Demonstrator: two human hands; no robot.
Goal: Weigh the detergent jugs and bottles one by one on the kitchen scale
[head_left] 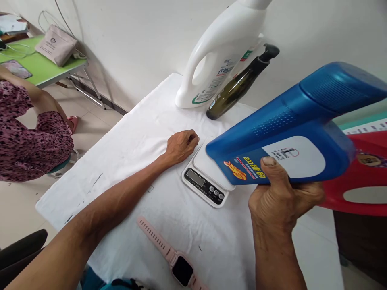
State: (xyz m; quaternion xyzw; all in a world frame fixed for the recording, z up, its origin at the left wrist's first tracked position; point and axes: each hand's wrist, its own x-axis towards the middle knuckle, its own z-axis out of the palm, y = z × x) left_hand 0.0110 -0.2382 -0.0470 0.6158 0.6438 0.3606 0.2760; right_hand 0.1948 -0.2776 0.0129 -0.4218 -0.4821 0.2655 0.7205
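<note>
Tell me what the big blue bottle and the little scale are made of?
The blue bottle held in the right hand looks like glossy moulded plastic, with dotted grip texture and a printed label. The scale, touched by the left hand, seems smooth white plastic, with a dark display window and small buttons.
</note>
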